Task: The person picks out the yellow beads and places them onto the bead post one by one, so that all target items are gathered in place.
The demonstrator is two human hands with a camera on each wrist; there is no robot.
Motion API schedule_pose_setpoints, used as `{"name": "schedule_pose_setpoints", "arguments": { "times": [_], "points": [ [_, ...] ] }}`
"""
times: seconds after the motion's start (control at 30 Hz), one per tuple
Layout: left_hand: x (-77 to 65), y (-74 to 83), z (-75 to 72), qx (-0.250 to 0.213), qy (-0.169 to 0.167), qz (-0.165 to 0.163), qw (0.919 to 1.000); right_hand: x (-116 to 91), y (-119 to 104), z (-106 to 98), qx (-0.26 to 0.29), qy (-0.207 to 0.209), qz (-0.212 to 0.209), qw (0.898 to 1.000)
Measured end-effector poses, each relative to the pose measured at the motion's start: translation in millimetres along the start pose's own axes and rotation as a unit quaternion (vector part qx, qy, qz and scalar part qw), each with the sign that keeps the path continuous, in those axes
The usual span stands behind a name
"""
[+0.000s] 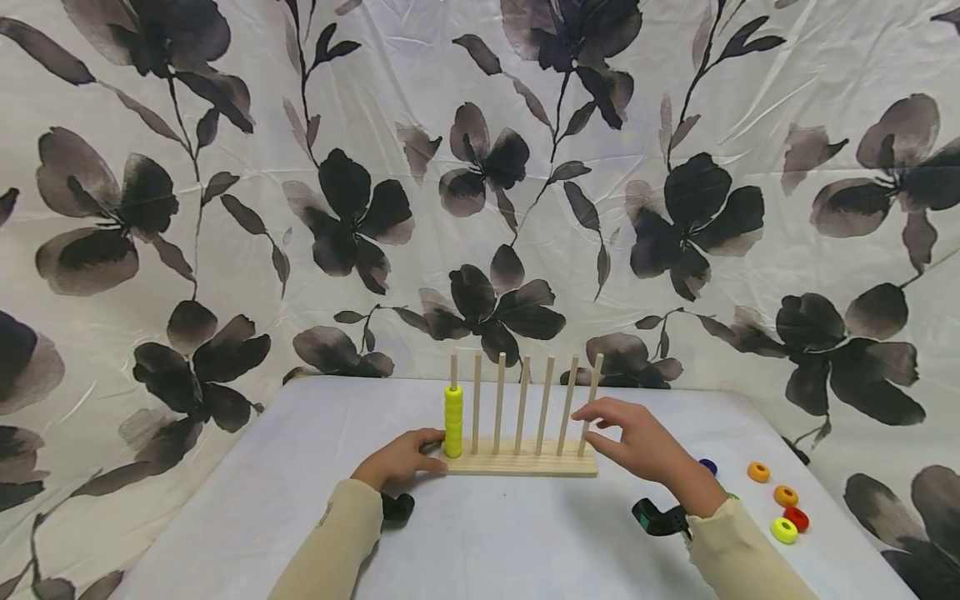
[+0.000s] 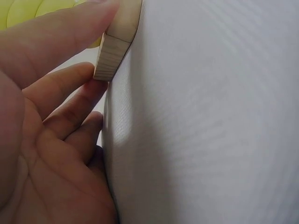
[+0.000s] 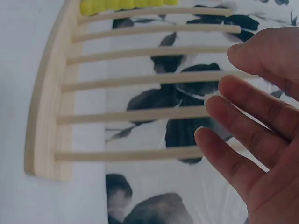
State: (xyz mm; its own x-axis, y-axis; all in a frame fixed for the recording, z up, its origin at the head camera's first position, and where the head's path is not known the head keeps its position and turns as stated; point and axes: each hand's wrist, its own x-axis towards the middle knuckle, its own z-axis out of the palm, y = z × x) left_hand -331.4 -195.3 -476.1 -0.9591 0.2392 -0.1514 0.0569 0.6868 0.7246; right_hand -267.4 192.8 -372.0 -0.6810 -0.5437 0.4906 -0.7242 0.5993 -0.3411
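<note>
A wooden peg rack (image 1: 517, 468) with a row of upright pegs stands on the table. Its leftmost peg carries a stack of yellow rings (image 1: 453, 422); the other pegs are bare. My left hand (image 1: 401, 458) holds the left end of the rack's base, thumb on one side and fingertips on the other, as the left wrist view shows at the base's end (image 2: 114, 51). By the rightmost pegs hovers my right hand (image 1: 637, 442), its fingers loosely bent and apart, with nothing between them. In the right wrist view its fingers (image 3: 238, 161) overlap the peg tips; contact is unclear.
On the table's right side lie loose rings: a blue one (image 1: 707, 467), orange ones (image 1: 758, 472), a red one (image 1: 797, 520) and a yellow one (image 1: 784, 531). A green piece is mostly hidden by the right wrist. Behind the table hangs a floral cloth (image 1: 480, 208).
</note>
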Motion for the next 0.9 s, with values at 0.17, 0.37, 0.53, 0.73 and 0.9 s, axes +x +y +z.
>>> {"name": "schedule_pose_setpoints", "arguments": {
  "times": [0.17, 0.37, 0.53, 0.73, 0.9],
  "points": [
    [1.0, -1.8, 1.3, -0.005, 0.003, -0.005, 1.0000, -14, 11, -7, -0.003, -0.022, 0.033, 0.999],
    [0.0, -1.8, 2.0, -0.015, 0.003, -0.008, 0.9999, -32, 26, -15, -0.018, -0.044, 0.069, 0.996],
    [0.8, -2.8, 2.5, -0.018, 0.002, -0.007, 0.9998, -45, 35, -23, -0.030, -0.068, 0.100, 0.992],
    [2.0, -3.6, 3.1, -0.010, 0.005, -0.003, 0.9999, -59, 43, -31, -0.024, -0.094, 0.157, 0.983],
    [2.7, -3.5, 2.6, -0.002, 0.004, -0.001, 1.0000, -73, 50, -34, -0.028, -0.103, 0.193, 0.975]
  ]
}}
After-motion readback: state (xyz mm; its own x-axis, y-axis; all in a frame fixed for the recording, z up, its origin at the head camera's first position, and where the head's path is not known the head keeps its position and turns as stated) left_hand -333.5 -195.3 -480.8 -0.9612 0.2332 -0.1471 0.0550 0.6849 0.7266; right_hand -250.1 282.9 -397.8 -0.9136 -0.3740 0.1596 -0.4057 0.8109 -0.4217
